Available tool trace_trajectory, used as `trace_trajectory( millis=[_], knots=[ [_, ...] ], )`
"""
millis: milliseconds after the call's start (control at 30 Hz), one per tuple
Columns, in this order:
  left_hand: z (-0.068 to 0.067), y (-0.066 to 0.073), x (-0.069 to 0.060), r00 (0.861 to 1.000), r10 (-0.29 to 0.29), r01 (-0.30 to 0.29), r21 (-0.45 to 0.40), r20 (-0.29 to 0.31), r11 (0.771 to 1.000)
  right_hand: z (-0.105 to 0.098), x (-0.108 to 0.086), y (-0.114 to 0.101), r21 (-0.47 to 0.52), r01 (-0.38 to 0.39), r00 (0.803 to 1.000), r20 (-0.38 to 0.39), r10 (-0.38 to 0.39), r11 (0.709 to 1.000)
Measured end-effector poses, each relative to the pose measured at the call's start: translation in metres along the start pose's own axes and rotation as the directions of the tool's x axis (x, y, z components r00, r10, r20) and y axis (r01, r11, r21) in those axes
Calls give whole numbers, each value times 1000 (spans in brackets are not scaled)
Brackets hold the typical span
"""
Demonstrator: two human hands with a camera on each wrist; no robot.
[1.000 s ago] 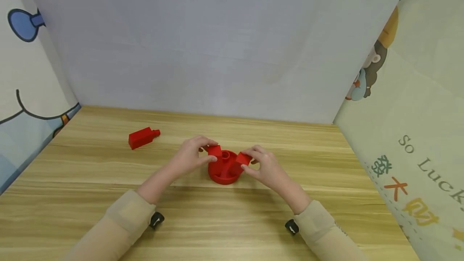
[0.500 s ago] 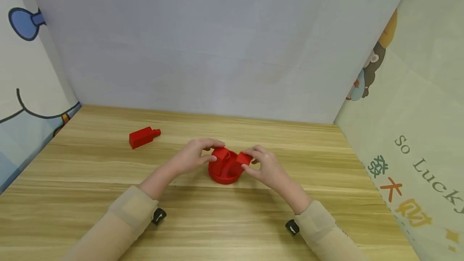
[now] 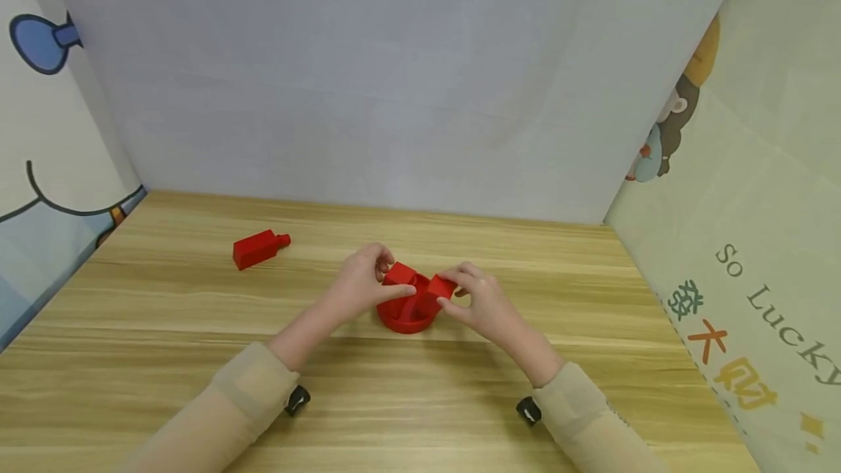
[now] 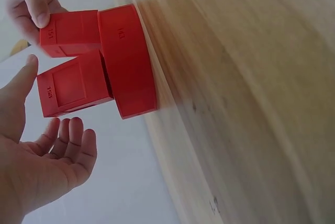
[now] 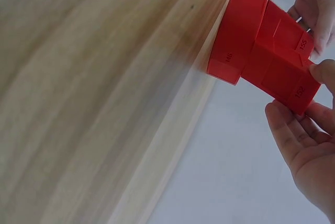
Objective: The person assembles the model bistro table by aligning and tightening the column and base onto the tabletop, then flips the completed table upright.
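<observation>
A round red dish-like base (image 3: 405, 325) with a raised rim stands on the table between my hands. Two red rectangular blocks rise from it, tilted apart at the top in the left wrist view. My left hand (image 3: 360, 285) is around the left block (image 4: 73, 85), thumb on one side and loosely bent fingers on the other, with gaps showing in the left wrist view. On the right block (image 5: 280, 80), my right hand (image 3: 482, 301) keeps a pinch with thumb and fingers near its top. The blocks' lower ends are hidden inside the base.
A red bottle-shaped block (image 3: 258, 250) with a narrow round neck lies on its side at the back left of the wooden table (image 3: 407, 414). A pale cloth (image 3: 394, 93) hangs behind the table, with printed cloths on both sides.
The left block has moved right and come to stand in the base. My left fingers have then come off it and spread. The right hand stays on its block.
</observation>
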State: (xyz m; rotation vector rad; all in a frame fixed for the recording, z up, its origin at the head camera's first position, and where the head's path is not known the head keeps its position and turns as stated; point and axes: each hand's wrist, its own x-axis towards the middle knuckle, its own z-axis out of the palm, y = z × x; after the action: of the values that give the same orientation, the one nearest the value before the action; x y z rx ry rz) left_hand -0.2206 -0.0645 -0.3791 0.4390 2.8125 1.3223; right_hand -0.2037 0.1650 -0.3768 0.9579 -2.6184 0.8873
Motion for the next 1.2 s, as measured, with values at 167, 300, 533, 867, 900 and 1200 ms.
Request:
trace_trajectory(
  millis=[167, 300, 533, 867, 900, 1200],
  knots=[
    [0, -1, 0, 999, 39, -39, -1, 2, 999, 1, 0, 1, 0, 2, 1000, 4, -2, 1000],
    [-2, -4, -2, 993, 115, -116, 16, 35, 993, 1, 0, 2, 6, -11, 1000, 12, 11, 1000],
    [-8, -12, -6, 958, 254, -257, 7, 131, 966, 2, 0, 3, 19, -15, 1000, 13, 14, 1000],
    [-14, -18, -10, 908, 361, -356, -63, 215, 932, 2, -1, 2, 21, -1, 1000, 5, 1, 1000],
    [-14, -18, -10, 908, 356, -350, -67, 221, 934, 2, -1, 2, 21, 0, 1000, 4, 0, 1000],
    [-7, -9, -13, 981, 162, -157, -53, 105, 986, 3, -1, 3, 14, 1, 1000, 3, -1, 1000]
  ],
)
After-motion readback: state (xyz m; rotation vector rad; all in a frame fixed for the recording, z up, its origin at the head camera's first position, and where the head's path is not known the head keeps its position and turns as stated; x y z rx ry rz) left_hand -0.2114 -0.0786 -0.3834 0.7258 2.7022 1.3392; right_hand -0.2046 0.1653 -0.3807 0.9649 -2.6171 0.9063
